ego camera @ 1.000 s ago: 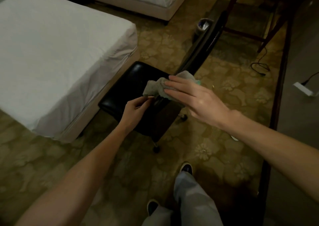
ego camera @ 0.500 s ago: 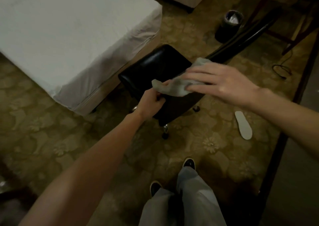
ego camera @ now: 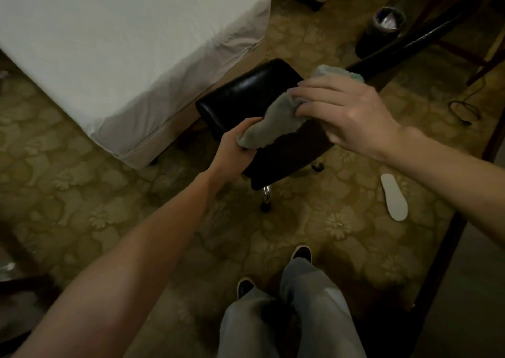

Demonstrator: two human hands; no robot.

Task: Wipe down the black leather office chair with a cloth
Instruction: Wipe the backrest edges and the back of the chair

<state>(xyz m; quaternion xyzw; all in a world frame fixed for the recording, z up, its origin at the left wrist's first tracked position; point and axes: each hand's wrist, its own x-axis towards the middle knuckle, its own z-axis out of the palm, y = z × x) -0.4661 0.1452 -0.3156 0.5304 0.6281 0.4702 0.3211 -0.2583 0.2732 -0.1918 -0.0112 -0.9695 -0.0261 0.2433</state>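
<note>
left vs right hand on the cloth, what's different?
The left hand is closed around the cloth's lower end; the right hand pinches its upper part, with the other fingers extended. The left hand is farther from the camera and looks smaller; the right is nearer and larger. Both hold the cloth above the chair.

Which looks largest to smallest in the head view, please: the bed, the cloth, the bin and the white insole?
1. bed
2. cloth
3. bin and white insole: too alike to rank, and the bin sits farther away.
</note>
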